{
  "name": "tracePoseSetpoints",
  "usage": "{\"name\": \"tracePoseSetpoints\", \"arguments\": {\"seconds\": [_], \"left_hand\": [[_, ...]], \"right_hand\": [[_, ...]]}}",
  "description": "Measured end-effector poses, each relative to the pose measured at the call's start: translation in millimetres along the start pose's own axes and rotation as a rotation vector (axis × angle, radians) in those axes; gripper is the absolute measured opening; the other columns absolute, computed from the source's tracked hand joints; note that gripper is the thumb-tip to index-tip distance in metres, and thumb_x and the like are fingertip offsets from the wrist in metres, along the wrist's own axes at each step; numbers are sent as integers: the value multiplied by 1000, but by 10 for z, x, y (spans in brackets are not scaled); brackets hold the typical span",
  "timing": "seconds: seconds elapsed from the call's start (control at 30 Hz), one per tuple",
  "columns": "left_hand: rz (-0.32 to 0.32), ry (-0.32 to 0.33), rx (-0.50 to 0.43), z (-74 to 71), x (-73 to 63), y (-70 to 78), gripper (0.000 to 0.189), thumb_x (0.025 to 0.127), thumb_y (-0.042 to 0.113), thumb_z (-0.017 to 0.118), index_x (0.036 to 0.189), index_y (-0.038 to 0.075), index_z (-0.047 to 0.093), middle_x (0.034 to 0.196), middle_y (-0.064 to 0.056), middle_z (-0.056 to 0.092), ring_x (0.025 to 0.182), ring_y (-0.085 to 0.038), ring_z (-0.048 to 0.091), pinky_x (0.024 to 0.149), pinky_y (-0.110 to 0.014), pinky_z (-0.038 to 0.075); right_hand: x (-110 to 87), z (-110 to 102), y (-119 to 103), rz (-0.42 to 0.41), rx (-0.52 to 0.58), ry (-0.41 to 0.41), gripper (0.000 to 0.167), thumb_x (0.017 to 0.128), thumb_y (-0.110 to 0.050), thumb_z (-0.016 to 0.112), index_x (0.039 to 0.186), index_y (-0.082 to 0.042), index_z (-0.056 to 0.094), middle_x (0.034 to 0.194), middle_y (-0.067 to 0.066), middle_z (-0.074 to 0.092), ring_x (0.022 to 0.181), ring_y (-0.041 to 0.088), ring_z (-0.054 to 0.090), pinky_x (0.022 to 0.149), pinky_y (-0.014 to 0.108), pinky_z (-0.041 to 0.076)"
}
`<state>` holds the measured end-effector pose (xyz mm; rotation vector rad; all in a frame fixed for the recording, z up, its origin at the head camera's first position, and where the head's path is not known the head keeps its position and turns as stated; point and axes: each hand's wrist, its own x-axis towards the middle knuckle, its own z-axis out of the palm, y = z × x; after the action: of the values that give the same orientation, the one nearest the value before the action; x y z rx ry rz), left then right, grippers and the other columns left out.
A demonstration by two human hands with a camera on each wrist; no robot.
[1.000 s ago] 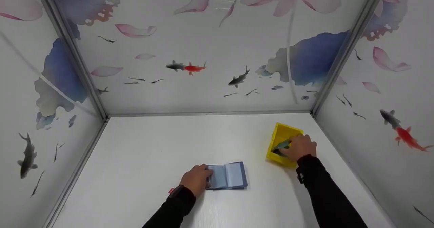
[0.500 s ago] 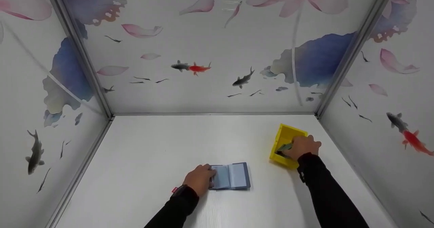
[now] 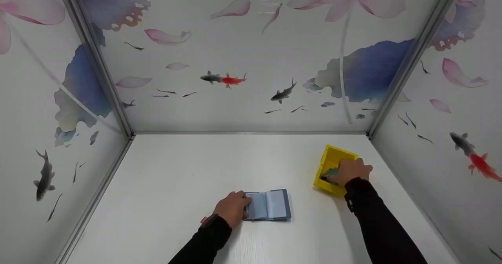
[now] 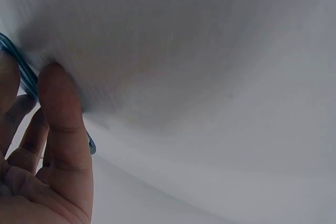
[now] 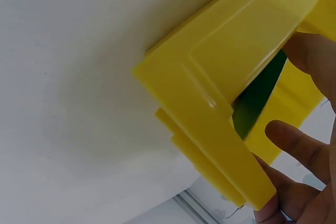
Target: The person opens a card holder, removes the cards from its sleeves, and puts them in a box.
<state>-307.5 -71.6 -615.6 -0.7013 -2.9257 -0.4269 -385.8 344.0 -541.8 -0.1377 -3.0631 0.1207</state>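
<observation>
A green item (image 3: 330,172) is seen inside a yellow storage bin (image 3: 338,154) on the right side of the desk (image 3: 188,166). The bin is reached into by the right grip (image 3: 354,170), by which the green item seems to be touched; whether it is clamped cannot be told, as some fingertips are hidden. Nearer and to the left, a blue card holder (image 3: 268,204) lies open, its left edge pinched by the left grip (image 3: 230,208). The step in hand is judged to be handling the green item; for the next move, a sure pinch would be called for.
</observation>
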Motion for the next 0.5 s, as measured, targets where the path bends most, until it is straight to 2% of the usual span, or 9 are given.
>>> {"name": "tracePoseSetpoints", "arguments": {"seconds": [0.13, 0.3, 0.4, 0.5], "left_hand": [[-8, -8, -6, 8, 11, 6, 44, 94, 18, 94, 136, 14, 83, 131, -8, 79, 112, -25, 72, 92, -37, 65], [-16, -17, 1, 8, 10, 10, 44, 94, 18, 94, 137, 15, 83, 130, -7, 79, 112, -24, 72, 92, -36, 65], [-14, -17, 6, -2, 10, 8, 45, 93, 19, 94, 137, 16, 83, 130, -7, 79, 111, -24, 72, 91, -36, 64], [-15, -16, -2, -11, 9, 5, 45, 93, 20, 94, 137, 16, 83, 130, -7, 79, 111, -24, 72, 91, -36, 64]], "right_hand": [[43, 29, 9, 21, 47, 38, 44, 92, -39, 87, 104, 2, 78, 97, 24, 76, 107, 49, 63, 95, 73, 50], [77, 19, -123, 7, 121, 189, 31, 97, -29, 80, 101, 2, 83, 104, 26, 79, 104, 48, 66, 94, 76, 53], [-5, -52, -323, -72, 153, 292, 29, 98, -24, 80, 108, 3, 85, 109, 27, 81, 103, 48, 70, 92, 74, 58], [-150, -82, -591, -179, 202, 371, 27, 98, -19, 82, 110, 4, 83, 110, 26, 81, 103, 45, 73, 93, 65, 63]]}}
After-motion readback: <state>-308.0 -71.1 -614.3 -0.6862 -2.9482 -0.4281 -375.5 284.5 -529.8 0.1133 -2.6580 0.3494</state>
